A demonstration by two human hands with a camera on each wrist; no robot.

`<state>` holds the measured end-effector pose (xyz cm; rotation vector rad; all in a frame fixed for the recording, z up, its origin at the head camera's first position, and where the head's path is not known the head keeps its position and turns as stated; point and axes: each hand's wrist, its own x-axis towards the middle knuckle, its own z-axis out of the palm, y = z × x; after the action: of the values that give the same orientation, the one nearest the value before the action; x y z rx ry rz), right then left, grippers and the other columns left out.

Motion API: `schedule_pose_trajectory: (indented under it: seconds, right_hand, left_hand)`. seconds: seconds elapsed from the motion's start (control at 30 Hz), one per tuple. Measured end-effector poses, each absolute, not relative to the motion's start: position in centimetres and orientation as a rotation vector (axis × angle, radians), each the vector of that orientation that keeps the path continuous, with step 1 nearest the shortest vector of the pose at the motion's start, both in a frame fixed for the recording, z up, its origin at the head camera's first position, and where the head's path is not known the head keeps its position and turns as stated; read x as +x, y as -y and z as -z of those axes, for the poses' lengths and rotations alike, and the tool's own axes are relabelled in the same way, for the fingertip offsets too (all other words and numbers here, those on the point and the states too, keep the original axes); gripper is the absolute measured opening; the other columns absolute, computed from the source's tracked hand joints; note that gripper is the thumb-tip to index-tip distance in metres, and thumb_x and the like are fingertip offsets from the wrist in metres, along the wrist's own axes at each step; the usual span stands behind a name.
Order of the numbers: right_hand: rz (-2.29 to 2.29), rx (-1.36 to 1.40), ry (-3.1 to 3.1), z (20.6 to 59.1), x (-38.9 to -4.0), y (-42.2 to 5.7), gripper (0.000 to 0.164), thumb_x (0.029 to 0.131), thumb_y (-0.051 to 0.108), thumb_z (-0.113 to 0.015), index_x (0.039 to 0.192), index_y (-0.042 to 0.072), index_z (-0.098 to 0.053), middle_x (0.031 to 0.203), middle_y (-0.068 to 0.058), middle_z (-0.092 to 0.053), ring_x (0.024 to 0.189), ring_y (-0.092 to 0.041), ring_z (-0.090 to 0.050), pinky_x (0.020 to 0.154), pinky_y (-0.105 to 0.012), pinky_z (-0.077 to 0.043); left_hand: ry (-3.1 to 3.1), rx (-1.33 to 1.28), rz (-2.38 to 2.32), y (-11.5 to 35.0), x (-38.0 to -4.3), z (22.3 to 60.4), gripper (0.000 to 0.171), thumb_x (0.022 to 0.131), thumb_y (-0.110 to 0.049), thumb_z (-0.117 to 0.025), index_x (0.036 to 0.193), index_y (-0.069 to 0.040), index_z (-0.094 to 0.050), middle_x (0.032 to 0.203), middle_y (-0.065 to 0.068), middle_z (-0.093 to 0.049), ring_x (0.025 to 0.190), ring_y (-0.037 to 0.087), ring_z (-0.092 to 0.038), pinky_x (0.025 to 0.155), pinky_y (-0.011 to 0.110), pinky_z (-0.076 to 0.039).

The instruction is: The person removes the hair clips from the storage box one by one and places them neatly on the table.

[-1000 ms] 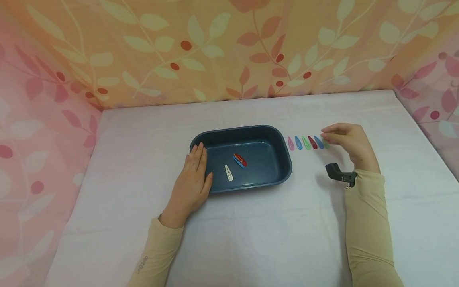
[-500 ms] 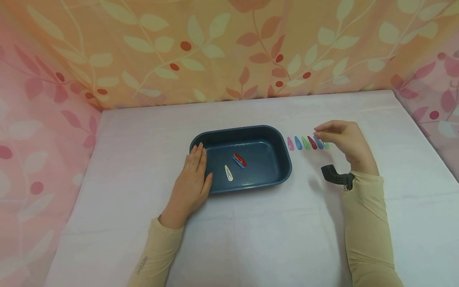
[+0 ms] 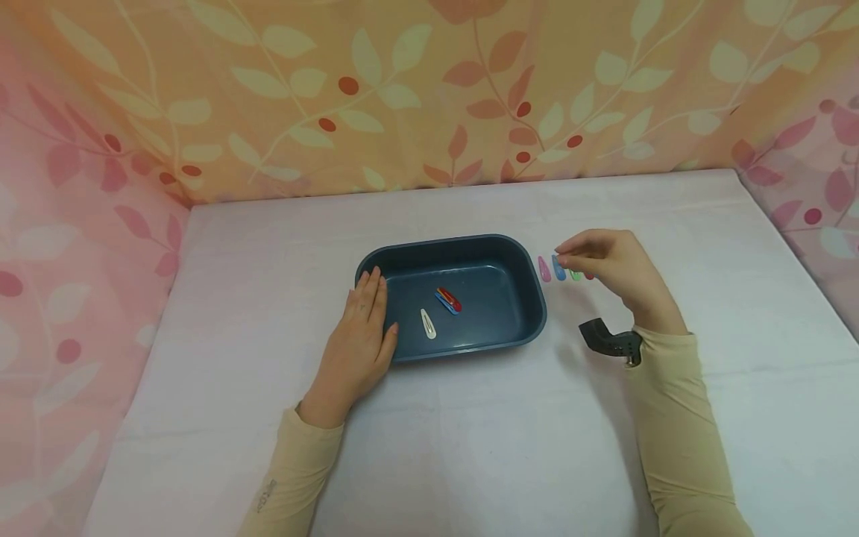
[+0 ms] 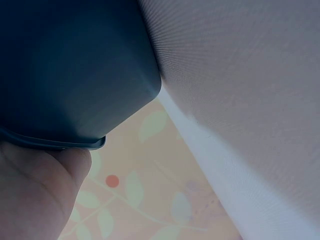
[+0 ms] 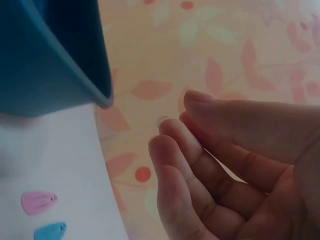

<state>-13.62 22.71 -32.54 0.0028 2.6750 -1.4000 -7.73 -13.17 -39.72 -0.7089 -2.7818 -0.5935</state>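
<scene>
My left hand [image 3: 359, 335] rests over the left rim of a dark blue tray [image 3: 499, 298], its fingers straight. A white snap hair clip [image 3: 428, 324] lies inside, near a red hair clip [image 3: 452, 299] that overlaps blue and orange ones. To the tray's right, my right hand [image 3: 620, 265] hovers over a row of hair clips. Its thumb and fingers are loosely bent and apart, holding nothing in the right wrist view. Nearest its fingertips in the head view is a blue hair clip [image 3: 558, 265], beside a pink hair clip [image 3: 544, 269]; the hand hides the row's right end.
A white cloth [image 3: 470, 447] covers the table. Patterned fabric [image 3: 403, 89] hangs behind it and at both sides. A black wrist mount [image 3: 611, 341] sticks out from the right sleeve, low over the cloth.
My right hand has moved left along the row of hair clips, from its right end toward the blue and pink ones. The left hand, tray and clips inside have stayed put.
</scene>
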Motion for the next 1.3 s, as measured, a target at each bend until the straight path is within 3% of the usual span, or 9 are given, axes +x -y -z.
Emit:
schedule_pose_trajectory:
  seconds: [0.43, 0.87, 1.3]
  right_hand:
    - [1.388, -0.284, -2.598, 32.5, -12.9, -20.6, 0.024, 0.086, 0.014, -0.070, 0.103, -0.002, -0.069, 0.092, -0.012, -0.070, 0.081, -0.014, -0.066, 0.074, -0.020, -0.050]
    - [1.263, -0.430, -2.579, 32.2, -13.3, -17.2, 0.015, 0.085, 0.012, -0.070, 0.097, 0.003, -0.071, 0.089, -0.010, -0.069, 0.083, -0.027, -0.064, 0.072, -0.023, -0.050]
    - [1.181, -0.622, -2.569, 32.7, -14.6, -13.3, 0.011, 0.082, 0.006, -0.072, 0.092, 0.002, -0.071, 0.086, -0.006, -0.070, 0.077, -0.017, -0.064, 0.072, -0.032, -0.051]
  left_hand:
    - [2.795, -0.711, 0.604, 12.9, -7.5, 39.6, 0.060, 0.094, -0.018, -0.048, 0.140, 0.015, -0.028, 0.153, 0.025, -0.016, 0.142, 0.033, -0.013, 0.111, 0.049, -0.018]
    - [2.773, -0.707, 0.601, 13.0, -7.5, 39.6, 0.059, 0.094, -0.016, -0.047, 0.141, 0.014, -0.028, 0.152, 0.024, -0.018, 0.141, 0.034, -0.016, 0.110, 0.049, -0.020]
    - [2.795, -0.692, 0.580, 13.1, -7.7, 39.4, 0.059, 0.094, -0.019, -0.046, 0.141, 0.013, -0.028, 0.153, 0.023, -0.017, 0.142, 0.032, -0.014, 0.111, 0.048, -0.018]
